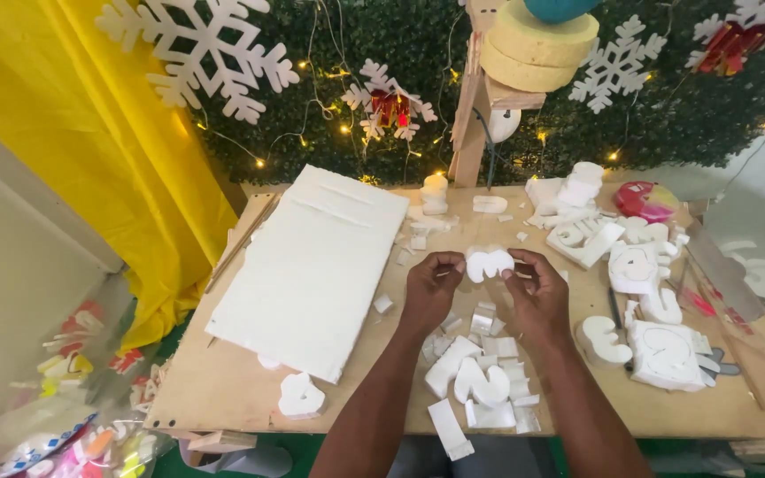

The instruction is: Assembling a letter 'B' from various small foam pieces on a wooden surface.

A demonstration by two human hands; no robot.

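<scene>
foam piece: small white cut-out [489, 263], centre of frame, held up off the table between both hands, probably so its edges can be turned and looked over.
left hand: [428, 288] fingers curled, thumb and fingertips pinching the piece's left edge; otherwise mostly closed.
right hand: [537, 292] same on the right edge, fingers bent in, pinching; a two-sided grip keeps a light piece steady.
foam sheet: big white slab [312, 265], left of centre, lying flat and angled, apart from the hands.
offcuts: pile of white scraps [480, 376] right below the hands, lower centre, likely where trimmings drop.
finished shapes: chunky white cut-outs [639, 265] bunched at right of frame, kept out of the scrap pile.
lone shape: one cut-out [300, 396] lower left, near the table edge.
table: bare wooden top [223, 381] under everything.
</scene>
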